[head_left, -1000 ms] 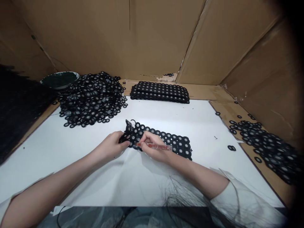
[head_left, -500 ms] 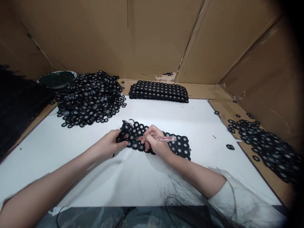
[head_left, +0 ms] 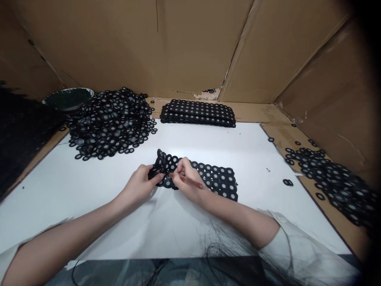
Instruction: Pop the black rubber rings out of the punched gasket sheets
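A black sheet of joined rings with pale centres (head_left: 216, 178) lies on the white table top (head_left: 208, 143) in front of me. My left hand (head_left: 139, 186) pinches the sheet's raised left end, fingers closed on it. My right hand (head_left: 188, 180) is closed round a thin red-tipped pen-like tool (head_left: 190, 182), whose point touches the sheet near the left hand's fingertips.
A big heap of loose black rings (head_left: 108, 123) lies at the back left, beside a dark round dish (head_left: 68, 98). A stack of ring sheets (head_left: 198, 113) sits at the back centre. More loose rings (head_left: 333, 180) cover the right cardboard strip. Cardboard walls (head_left: 190, 43) enclose the table.
The right hand has swung the tool from level to slanting down to the right, and its tip has shifted left. The left hand keeps its hold on the sheet's end.
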